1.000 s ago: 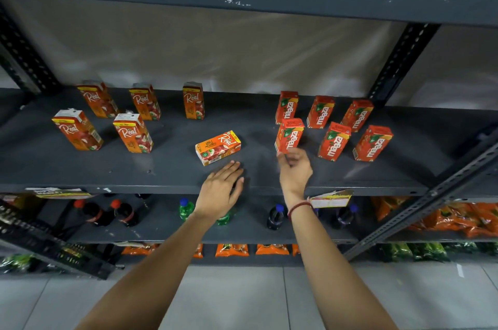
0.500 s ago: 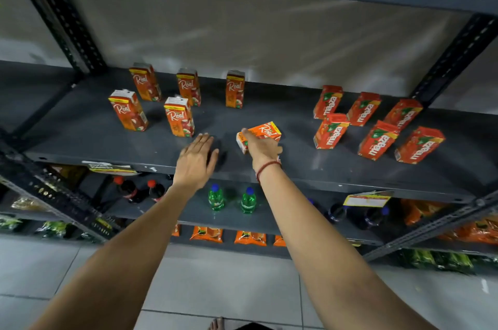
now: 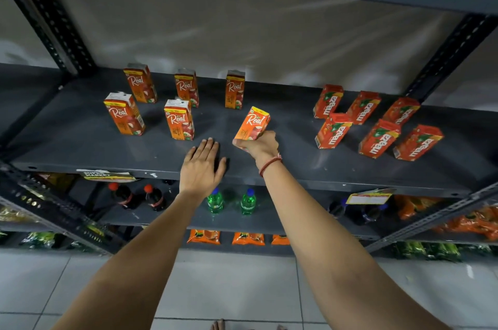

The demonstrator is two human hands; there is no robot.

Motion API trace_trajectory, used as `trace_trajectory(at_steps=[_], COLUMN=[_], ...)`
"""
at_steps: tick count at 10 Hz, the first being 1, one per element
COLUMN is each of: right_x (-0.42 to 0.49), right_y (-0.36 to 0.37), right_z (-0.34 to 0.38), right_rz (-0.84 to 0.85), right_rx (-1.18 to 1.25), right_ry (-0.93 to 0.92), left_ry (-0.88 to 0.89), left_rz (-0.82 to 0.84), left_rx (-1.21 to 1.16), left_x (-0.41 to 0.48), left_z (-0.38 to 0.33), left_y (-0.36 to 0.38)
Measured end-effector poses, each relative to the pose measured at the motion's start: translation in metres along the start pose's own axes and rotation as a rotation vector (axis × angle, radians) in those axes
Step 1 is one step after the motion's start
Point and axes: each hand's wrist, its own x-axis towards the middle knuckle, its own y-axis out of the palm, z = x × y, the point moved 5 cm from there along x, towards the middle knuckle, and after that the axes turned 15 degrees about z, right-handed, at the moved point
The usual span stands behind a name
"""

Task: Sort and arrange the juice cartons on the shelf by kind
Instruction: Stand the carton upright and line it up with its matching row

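1. Grey metal shelving fills the head view, backed by a pale wall; the middle shelf (image 3: 80, 141) carries all the juice cartons, and a tiled floor is seen below.
2. Five Real cartons (image 3: 179, 123) are stood upright on the left half of that shelf, three at the back and two in front.
3. Six Maaza cartons (image 3: 333, 130) are grouped on the right half in two rows of three, well apart from the Real group.
4. A sixth Real carton (image 3: 254, 122) is held near the middle of the shelf by the right hand (image 3: 260, 145); the grip is closed around its lower end, and the carton is tilted, with its base hidden behind the fingers, so whether it touches the shelf cannot be told.
5. The left hand (image 3: 202, 168) is laid flat, palm down and fingers spread, on the front of the shelf just beside the right hand; nothing is held in it.
6. The step in hand is judged to be the placing of this last stray Real carton with its own kind.
7. The next move is judged to call for the carton to be carried left, stood upright in the open front-row spot in line with the third back carton, and released without the neighbours being knocked.
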Motion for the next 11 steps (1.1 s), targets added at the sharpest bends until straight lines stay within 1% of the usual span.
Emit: trace_trajectory(at_steps=[1,2,3,4,7,8,9,10,11], right_x=[-0.004,-0.009,-0.014,-0.018,-0.018,-0.016,-0.013,-0.008,0.000], right_y=[0.000,0.002,0.004,0.006,0.002,-0.003,-0.009,-0.009,-0.002], right_z=[-0.006,-0.013,-0.017,-0.017,-0.016,-0.013,-0.006,0.003,0.004], right_rz=[0.056,0.160,0.243,0.262,0.253,0.227,0.161,0.138,0.141], right_rx=[0.038,0.110,0.119,0.083,0.049,0.034,0.000,-0.104,-0.230], right_ry=[-0.112,-0.191,-0.233,-0.251,-0.287,-0.327,-0.389,-0.459,-0.488], left_ry=[0.002,0.005,0.007,0.011,0.004,0.001,-0.004,-0.013,-0.019], left_rz=[0.007,0.011,0.015,0.011,0.006,0.009,0.010,0.009,0.006], left_rx=[0.004,0.004,0.006,0.011,0.021,0.019,0.014,0.004,-0.002], left_x=[-0.001,-0.002,-0.003,-0.003,-0.004,-0.004,-0.004,-0.004,-0.004], left_z=[0.001,0.000,-0.002,-0.004,-0.006,-0.006,-0.005,-0.005,-0.005], left_y=[0.000,-0.001,-0.002,-0.004,-0.005,-0.005,-0.005,-0.005,-0.006])
